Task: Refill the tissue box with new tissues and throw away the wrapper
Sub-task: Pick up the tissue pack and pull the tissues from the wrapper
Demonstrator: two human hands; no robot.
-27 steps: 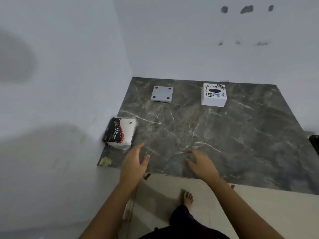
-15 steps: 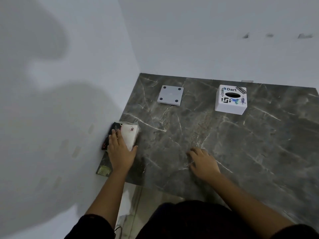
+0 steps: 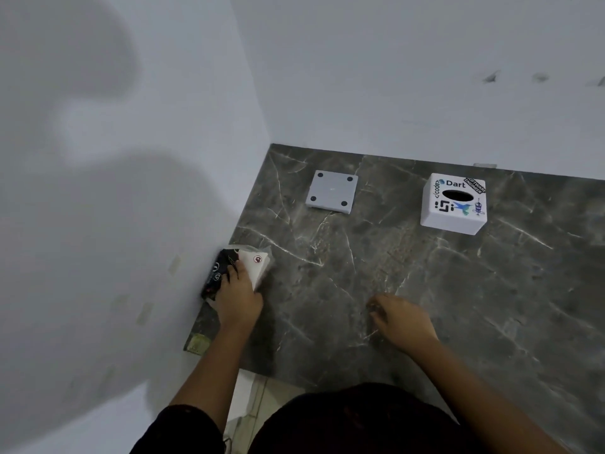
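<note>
A wrapped tissue pack [image 3: 253,267], black and white, lies at the left edge of the dark marble counter [image 3: 425,290] against the wall. My left hand [image 3: 237,298] lies on top of it with the fingers closed around its near end. The white tissue box [image 3: 455,204], covered in stickers with an oval slot on top, stands at the back right. Its grey square base plate [image 3: 331,195], with dark feet at the corners, lies apart at the back centre. My right hand [image 3: 401,319] rests on the counter with loosely curled fingers and holds nothing.
White walls [image 3: 131,191] close the counter at the left and at the back. The counter's front edge [image 3: 248,371] runs just ahead of my body, with light floor tiles [image 3: 245,407] below. A small yellowish patch [image 3: 198,343] marks the near left corner.
My left hand reached forward onto the tissue pack and closed on it. The pack has tilted slightly. My right hand stayed on the counter while the camera moved closer.
</note>
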